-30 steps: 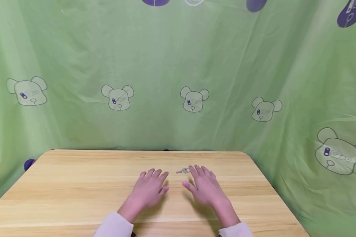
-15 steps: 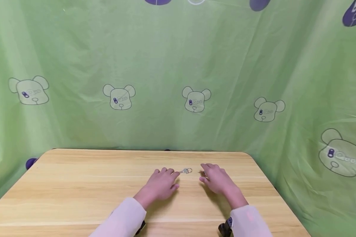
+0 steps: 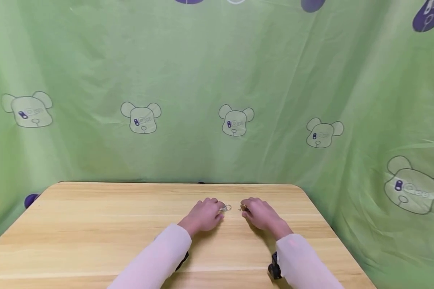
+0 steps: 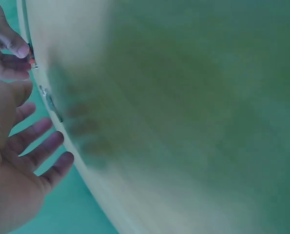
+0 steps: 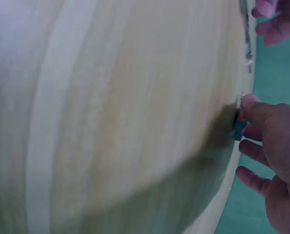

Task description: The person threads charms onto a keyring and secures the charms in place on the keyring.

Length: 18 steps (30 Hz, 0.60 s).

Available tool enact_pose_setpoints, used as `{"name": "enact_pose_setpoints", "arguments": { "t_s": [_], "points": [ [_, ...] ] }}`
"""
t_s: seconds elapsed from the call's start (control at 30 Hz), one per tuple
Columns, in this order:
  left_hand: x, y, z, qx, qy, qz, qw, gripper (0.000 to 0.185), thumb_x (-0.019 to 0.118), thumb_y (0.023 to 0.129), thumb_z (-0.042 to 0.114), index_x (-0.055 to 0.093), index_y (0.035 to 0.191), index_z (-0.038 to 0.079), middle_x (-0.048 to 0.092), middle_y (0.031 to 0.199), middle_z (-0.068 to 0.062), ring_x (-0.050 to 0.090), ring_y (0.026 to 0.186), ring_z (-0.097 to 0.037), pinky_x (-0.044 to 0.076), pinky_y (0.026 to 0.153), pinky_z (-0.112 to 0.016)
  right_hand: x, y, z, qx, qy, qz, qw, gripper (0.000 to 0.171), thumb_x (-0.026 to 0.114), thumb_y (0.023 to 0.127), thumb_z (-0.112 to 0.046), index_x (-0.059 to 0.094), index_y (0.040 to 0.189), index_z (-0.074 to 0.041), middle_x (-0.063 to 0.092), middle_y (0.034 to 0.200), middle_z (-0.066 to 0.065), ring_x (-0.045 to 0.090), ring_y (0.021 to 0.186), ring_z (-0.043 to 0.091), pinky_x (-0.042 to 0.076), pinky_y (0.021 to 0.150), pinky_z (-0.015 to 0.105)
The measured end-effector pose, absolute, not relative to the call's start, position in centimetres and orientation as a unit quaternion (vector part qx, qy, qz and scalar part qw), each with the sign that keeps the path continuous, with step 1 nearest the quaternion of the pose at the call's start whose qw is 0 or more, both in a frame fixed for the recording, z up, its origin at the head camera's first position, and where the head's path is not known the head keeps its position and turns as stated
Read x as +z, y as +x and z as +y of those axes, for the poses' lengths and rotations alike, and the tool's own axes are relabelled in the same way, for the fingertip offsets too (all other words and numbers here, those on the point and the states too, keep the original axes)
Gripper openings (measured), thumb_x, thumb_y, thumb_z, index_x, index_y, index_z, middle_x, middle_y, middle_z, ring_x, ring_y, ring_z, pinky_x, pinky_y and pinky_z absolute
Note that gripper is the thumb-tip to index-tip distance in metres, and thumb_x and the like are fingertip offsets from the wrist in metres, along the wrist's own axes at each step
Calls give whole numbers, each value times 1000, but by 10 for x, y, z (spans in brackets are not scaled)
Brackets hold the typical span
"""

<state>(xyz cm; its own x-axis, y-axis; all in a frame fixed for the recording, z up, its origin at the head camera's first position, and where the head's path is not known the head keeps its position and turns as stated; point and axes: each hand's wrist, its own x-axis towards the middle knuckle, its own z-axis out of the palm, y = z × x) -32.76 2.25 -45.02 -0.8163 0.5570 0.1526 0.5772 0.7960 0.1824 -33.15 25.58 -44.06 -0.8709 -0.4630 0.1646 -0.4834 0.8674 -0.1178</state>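
Note:
A key on a ring (image 3: 228, 207) lies flat on the wooden table (image 3: 130, 249). My left hand (image 3: 205, 214) reaches over its blade end; in the left wrist view the fingers are parted, with the key (image 4: 51, 105) lying beyond the fingertips. My right hand (image 3: 261, 212), to the right of the ring, pinches a small blue and orange trinket (image 5: 239, 124) between thumb and fingers, close over the table. A little metal end pokes out of that pinch toward the key. Most of the trinket is hidden by the fingers in the head view.
Behind and to the right of the table hangs a green curtain (image 3: 188, 152) printed with bear heads. The table's far edge lies a short way past the hands. Dark wrist devices (image 3: 275, 267) show below the sleeves.
My left hand has moved right and forward to the key. My right hand has shifted right, off the key's ring, and now pinches the small trinket. The key remains on the table.

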Motion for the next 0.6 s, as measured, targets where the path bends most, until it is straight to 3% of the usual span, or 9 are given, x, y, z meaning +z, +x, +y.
{"name": "enact_pose_setpoints", "arguments": {
  "t_s": [0.2, 0.6],
  "points": [
    [-452, -342, 34, -142, -303, -941, 43, 29, 64, 102, 27, 70, 130, 18, 67, 126, -2, 61, 113, -25, 53, 93, -47, -446, -339, 253, 82, 244, -964, 67, 5, 72, 96, -12, 69, 99, -10, 62, 88, -1, 61, 87, 22, 54, 78, 45],
    [-462, -359, 47, -173, -295, -938, 54, 11, 71, 98, 22, 79, 103, 25, 69, 106, 7, 59, 104, -22, 53, 90, -43, -448, -341, 252, 82, 241, -964, 78, 6, 70, 96, -7, 75, 99, -6, 70, 95, 4, 67, 95, 29, 56, 85, 46]
  ]
}}
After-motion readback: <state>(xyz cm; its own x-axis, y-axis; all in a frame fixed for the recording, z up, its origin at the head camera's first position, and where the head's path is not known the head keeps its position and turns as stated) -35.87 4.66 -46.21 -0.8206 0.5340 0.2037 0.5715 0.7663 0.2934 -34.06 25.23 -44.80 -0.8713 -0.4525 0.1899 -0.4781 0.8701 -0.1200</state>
